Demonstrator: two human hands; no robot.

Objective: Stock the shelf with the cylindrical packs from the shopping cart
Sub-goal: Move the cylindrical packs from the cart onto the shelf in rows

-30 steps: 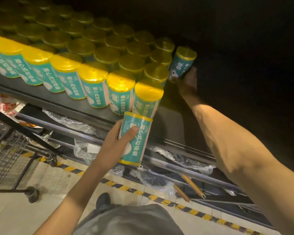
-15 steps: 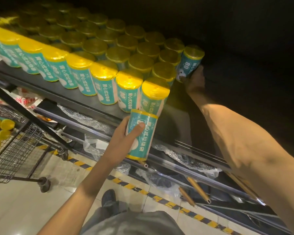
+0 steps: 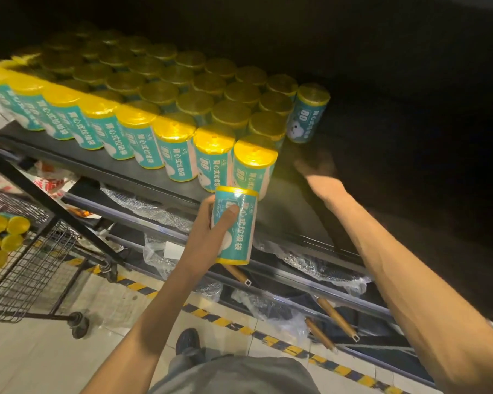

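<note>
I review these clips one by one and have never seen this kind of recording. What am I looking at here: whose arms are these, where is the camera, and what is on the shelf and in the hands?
No machine here: a person wears one camera on the head, looking forward and down at their own arms. The left hand grips a teal cylindrical pack with yellow ends, just below the dark shelf. The right hand reaches over the shelf, blurred, holding nothing that shows, beside the lone end pack. Rows of standing packs fill the shelf. At left, the wire shopping cart holds more packs. Plastic wrap and wooden handles lie on the lower shelves.
</note>
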